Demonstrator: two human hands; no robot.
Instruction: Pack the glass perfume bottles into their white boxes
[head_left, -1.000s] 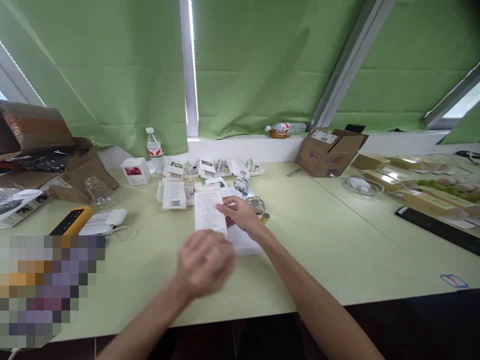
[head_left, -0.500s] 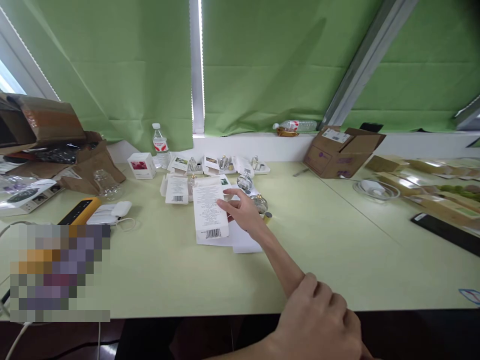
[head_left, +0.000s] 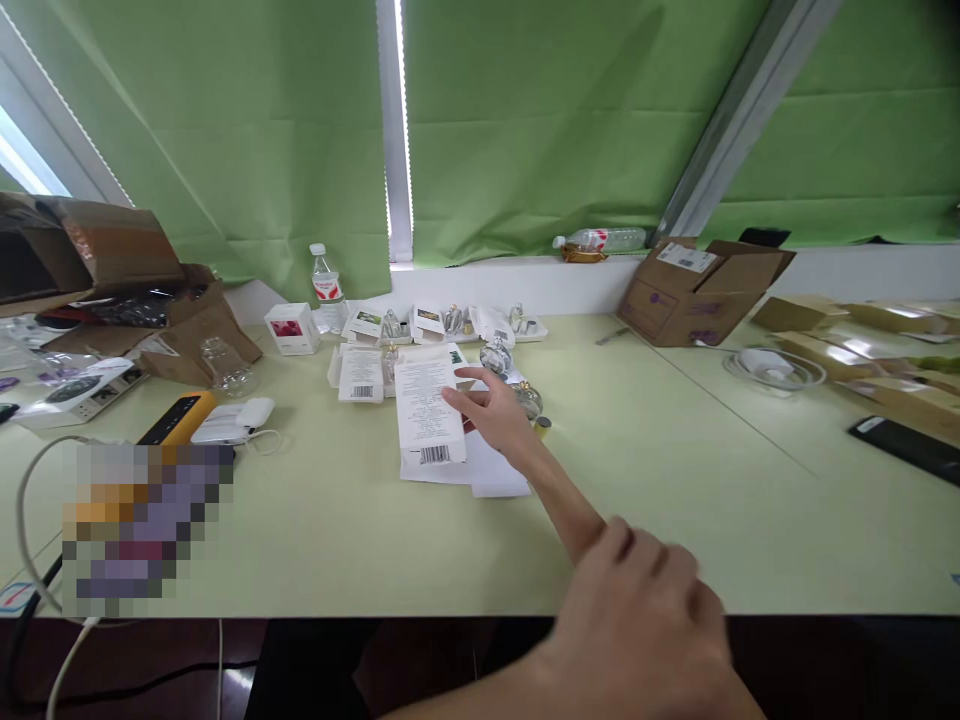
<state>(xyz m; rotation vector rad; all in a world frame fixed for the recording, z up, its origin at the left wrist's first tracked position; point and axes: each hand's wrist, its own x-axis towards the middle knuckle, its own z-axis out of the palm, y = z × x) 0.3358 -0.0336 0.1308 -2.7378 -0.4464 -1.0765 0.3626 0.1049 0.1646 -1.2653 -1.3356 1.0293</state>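
Observation:
My right hand [head_left: 495, 408] grips the right edge of a flattened white carton [head_left: 431, 410] with printed text and a barcode. Its thumb lies on the printed face, and the other fingers are partly hidden behind the edge. My left hand [head_left: 641, 605] is wrapped round my right forearm [head_left: 562, 500]. White sheets [head_left: 499, 470] lie under the carton. Close behind my right hand are a clear faceted glass bottle [head_left: 529, 400] and another glass bottle [head_left: 495, 357]. A second barcoded white carton [head_left: 361, 375] sits to the left.
Along the wall stand small opened white boxes [head_left: 427, 325] with glass bottles, a closed white box [head_left: 292, 330] and a water bottle [head_left: 327, 285]. A cardboard box [head_left: 675, 305] is at back right, a black flat object [head_left: 911, 450] at right. Cables and a yellow-black device [head_left: 178, 415] lie left.
The whole view has shifted slightly, with the table things now a little further right and higher. My right hand still holds the carton edge, and my left hand still clasps the forearm.

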